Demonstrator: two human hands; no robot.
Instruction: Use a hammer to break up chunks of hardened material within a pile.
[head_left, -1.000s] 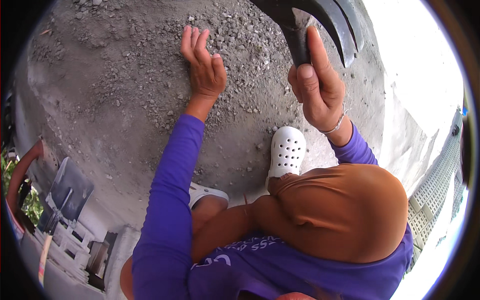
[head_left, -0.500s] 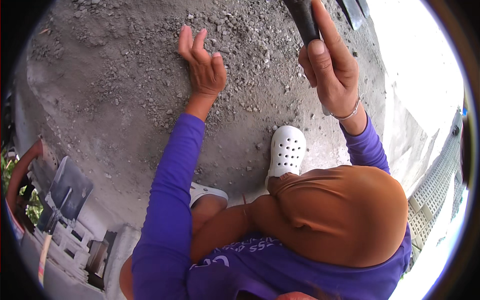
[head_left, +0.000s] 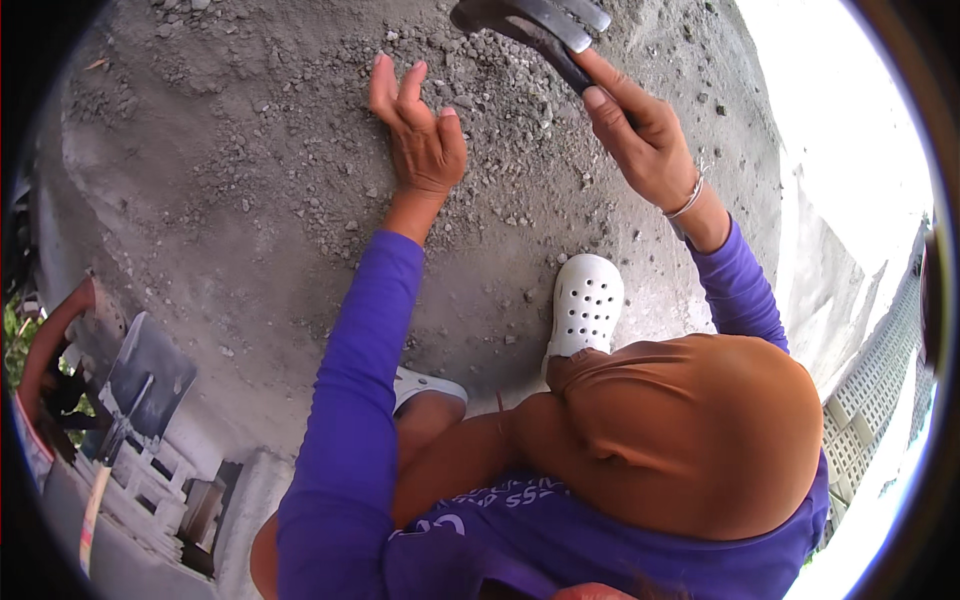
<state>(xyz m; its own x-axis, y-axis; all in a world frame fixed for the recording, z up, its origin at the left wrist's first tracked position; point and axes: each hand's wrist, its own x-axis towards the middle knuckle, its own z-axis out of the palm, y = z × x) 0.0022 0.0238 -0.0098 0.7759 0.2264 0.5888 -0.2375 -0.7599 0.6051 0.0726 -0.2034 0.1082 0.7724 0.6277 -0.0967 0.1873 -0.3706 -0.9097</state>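
Observation:
My right hand (head_left: 650, 145) is wrapped round the dark handle of a claw hammer (head_left: 535, 22), with the index finger stretched along it. The hammer's curved metal head is raised over the rubble at the top edge, partly cut off by the picture. To its left, my left hand (head_left: 425, 145) is open, fingers apart and half bent, holding nothing. It is over or resting on the grey gravel (head_left: 480, 75); whether it touches, I cannot tell.
White clogs (head_left: 585, 305) are on my feet on the dusty ground. A shovel (head_left: 145, 385) with a dark blade leans at the lower left, beside concrete blocks (head_left: 150, 475) and a reddish-brown curved piece (head_left: 60, 325). Pierced blocks (head_left: 870, 420) stand at the right edge.
My right hand has swung the hammer to the left and turned it, so its head now shows. The left hand keeps its pose, slightly shifted right in the picture with the whole scene.

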